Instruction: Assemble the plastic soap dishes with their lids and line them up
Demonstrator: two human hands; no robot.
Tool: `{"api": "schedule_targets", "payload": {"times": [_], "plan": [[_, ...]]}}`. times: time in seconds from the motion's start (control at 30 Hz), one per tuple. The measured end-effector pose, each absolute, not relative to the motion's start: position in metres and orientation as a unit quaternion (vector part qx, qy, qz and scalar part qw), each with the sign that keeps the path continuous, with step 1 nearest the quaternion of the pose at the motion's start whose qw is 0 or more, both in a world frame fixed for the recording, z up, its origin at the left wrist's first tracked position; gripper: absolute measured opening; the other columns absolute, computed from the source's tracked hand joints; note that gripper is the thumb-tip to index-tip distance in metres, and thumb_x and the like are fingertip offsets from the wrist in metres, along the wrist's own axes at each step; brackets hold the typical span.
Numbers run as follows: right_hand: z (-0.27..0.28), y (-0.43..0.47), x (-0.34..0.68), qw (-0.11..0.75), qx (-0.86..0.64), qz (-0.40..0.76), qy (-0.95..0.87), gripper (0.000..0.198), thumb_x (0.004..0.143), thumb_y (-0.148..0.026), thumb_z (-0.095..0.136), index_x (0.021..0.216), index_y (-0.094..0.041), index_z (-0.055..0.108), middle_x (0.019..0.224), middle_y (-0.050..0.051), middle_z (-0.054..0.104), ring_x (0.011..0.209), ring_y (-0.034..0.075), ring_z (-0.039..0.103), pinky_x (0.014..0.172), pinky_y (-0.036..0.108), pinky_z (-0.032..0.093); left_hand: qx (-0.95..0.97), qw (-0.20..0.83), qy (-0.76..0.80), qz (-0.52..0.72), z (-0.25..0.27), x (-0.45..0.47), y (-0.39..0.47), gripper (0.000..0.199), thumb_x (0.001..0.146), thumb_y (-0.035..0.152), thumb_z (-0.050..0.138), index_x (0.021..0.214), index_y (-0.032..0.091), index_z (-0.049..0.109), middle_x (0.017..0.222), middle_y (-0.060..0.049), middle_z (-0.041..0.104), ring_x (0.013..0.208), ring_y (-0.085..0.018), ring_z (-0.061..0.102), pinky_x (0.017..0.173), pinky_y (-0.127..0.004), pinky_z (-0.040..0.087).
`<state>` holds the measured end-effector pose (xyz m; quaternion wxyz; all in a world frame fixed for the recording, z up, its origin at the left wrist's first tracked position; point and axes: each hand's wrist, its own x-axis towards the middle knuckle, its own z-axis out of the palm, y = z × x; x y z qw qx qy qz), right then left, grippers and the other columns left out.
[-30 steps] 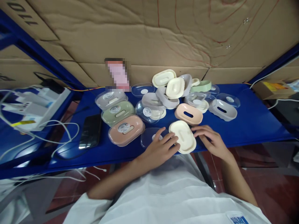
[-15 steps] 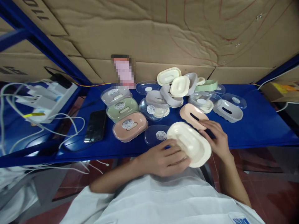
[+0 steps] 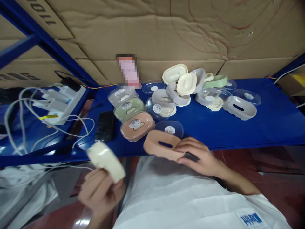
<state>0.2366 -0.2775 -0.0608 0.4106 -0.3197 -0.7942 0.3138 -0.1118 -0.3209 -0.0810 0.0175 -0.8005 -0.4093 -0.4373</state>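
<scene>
While we hold the peach slotted box point(image 3: 154, 144) in our right hand point(image 3: 200, 157), its long axis runs sideways, dipping toward the right fingers, with the slot facing up. The thumb and fingers are drawn in on its near end; the rest juts out left of the fingertips. Our left hand point(image 3: 102, 190) has its fingers curled closely on the cream tray point(image 3: 106, 160), which is blurred. That tray stands tilted on edge above the left knuckles, its long axis slanting from upper left to lower right. Beyond the right fingertips, a clear lid point(image 3: 179, 127) lies on the blue table point(image 3: 274, 127). The peach lidded box point(image 3: 147, 122) lies left of it, with the green lidded box point(image 3: 139, 109) farther from our fingers. Beyond our left fingers lies a black phone point(image 3: 105, 126).
</scene>
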Motion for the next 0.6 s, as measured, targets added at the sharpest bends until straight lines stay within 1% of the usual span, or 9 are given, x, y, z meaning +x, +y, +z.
{"api": "schedule_targets", "payload": {"times": [0.03,0.07,0.1,0.17,0.23,0.33,0.4,0.5,0.6], "plan": [[-0.060,-0.279,0.245,0.416,-0.346,0.280,-0.793,0.035,0.097,-0.026,0.081,0.131,-0.027,0.072,0.112,0.007,0.081,0.105,0.025,0.075,0.093,0.043,0.061,-0.804,0.060,-0.387,-0.447,-0.080,-0.104,-0.316,0.056,0.101,0.012,0.062,0.152,0.037,0.059,0.093,-0.001,0.068,0.076,-0.020,0.065,0.071,-0.039,0.059],[-0.060,-0.281,0.255,0.421,-0.372,0.249,-0.789,0.036,0.096,-0.025,0.082,0.130,-0.028,0.072,0.112,0.007,0.081,0.105,0.026,0.075,0.092,0.043,0.061,-0.821,0.079,-0.366,-0.430,-0.079,-0.095,-0.311,0.057,0.100,0.009,0.063,0.152,0.032,0.060,0.092,-0.002,0.068,0.079,-0.020,0.067,0.074,-0.039,0.059],[-0.060,-0.284,0.264,0.425,-0.400,0.224,-0.781,0.035,0.095,-0.024,0.083,0.129,-0.028,0.073,0.111,0.007,0.081,0.104,0.026,0.075,0.091,0.043,0.061,-0.845,0.073,-0.344,-0.404,-0.078,-0.086,-0.305,0.055,0.100,0.006,0.064,0.151,0.026,0.060,0.092,-0.003,0.071,0.082,-0.020,0.069,0.076,-0.037,0.059],[-0.061,-0.292,0.279,0.437,-0.454,0.189,-0.753,0.031,0.095,-0.022,0.082,0.124,-0.029,0.074,0.109,0.007,0.080,0.102,0.026,0.075,0.089,0.043,0.061,-0.894,0.042,-0.278,-0.349,-0.076,-0.067,-0.292,0.045,0.101,0.007,0.065,0.145,0.018,0.062,0.097,-0.006,0.075,0.087,-0.020,0.072,0.080,-0.034,0.058],[-0.063,-0.299,0.287,0.451,-0.489,0.168,-0.727,0.029,0.096,-0.021,0.080,0.123,-0.030,0.074,0.111,0.007,0.079,0.102,0.027,0.074,0.089,0.044,0.061,-0.924,0.018,-0.238,-0.299,-0.078,-0.050,-0.280,0.037,0.104,0.011,0.065,0.140,0.014,0.064,0.105,-0.008,0.078,0.094,-0.020,0.074,0.083,-0.033,0.057],[-0.066,-0.305,0.285,0.453,-0.465,0.167,-0.742,0.033,0.097,-0.021,0.078,0.128,-0.029,0.072,0.114,0.008,0.079,0.106,0.028,0.074,0.091,0.045,0.061,-0.947,0.007,-0.226,-0.230,-0.085,-0.033,-0.268,0.032,0.106,0.015,0.063,0.138,0.014,0.066,0.114,-0.010,0.079,0.105,-0.023,0.073,0.091,-0.036,0.056],[-0.068,-0.304,0.279,0.430,-0.413,0.180,-0.782,0.038,0.098,-0.020,0.077,0.135,-0.027,0.070,0.117,0.008,0.079,0.110,0.027,0.073,0.093,0.045,0.060,-0.953,0.009,-0.217,-0.212,-0.092,-0.030,-0.265,0.029,0.105,0.014,0.064,0.133,0.017,0.070,0.115,-0.009,0.079,0.107,-0.023,0.072,0.097,-0.038,0.055],[-0.071,-0.298,0.271,0.390,-0.365,0.186,-0.824,0.043,0.098,-0.017,0.076,0.139,-0.025,0.066,0.120,0.009,0.079,0.114,0.027,0.072,0.095,0.045,0.058,-0.938,0.022,-0.243,-0.247,-0.100,-0.038,-0.267,0.022,0.101,0.018,0.072,0.123,0.020,0.073,0.113,-0.009,0.078,0.106,-0.026,0.071,0.102,-0.044,0.054],[-0.073,-0.292,0.266,0.376,-0.360,0.175,-0.836,0.043,0.098,-0.015,0.076,0.139,-0.025,0.066,0.121,0.009,0.078,0.116,0.026,0.071,0.096,0.045,0.057,-0.903,0.016,-0.324,-0.283,-0.105,-0.054,-0.274,0.026,0.098,0.025,0.079,0.122,0.020,0.072,0.120,-0.014,0.076,0.119,-0.032,0.070,0.107,-0.052,0.053]]}}
